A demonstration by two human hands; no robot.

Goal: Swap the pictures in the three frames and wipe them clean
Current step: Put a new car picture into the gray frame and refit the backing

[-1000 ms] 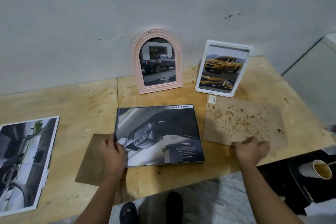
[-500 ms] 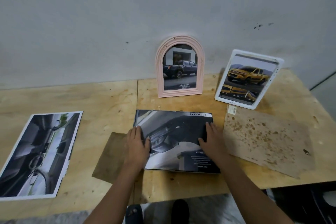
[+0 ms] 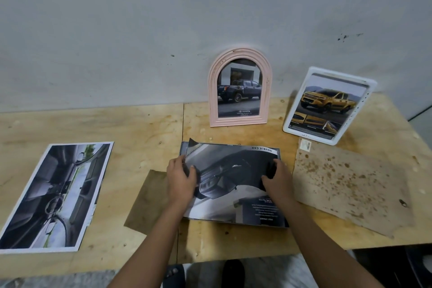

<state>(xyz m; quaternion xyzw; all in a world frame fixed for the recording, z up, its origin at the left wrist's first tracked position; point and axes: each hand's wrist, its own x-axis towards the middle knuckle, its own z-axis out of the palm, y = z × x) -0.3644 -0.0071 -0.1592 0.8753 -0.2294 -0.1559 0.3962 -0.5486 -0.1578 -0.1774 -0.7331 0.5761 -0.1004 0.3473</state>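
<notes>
Both hands grasp a dark car print point(image 3: 233, 177) lying flat on the desk point(image 3: 140, 128), the left hand point(image 3: 181, 180) curled on its left edge, the right hand point(image 3: 277, 179) on its right; the corner beyond the left hand curls up. Beyond the hands stand a pink frame point(image 3: 213, 96) and a white frame point(image 3: 360, 103). A stained board point(image 3: 350, 184) lies just right of the right hand, and a second print point(image 3: 53, 196) well left of the left.

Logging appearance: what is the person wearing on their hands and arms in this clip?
The left hand and right hand are bare: no gloves, rings, watch or bracelets visible. No sleeves show; both arms are uncovered to the image's bottom edge.
</notes>
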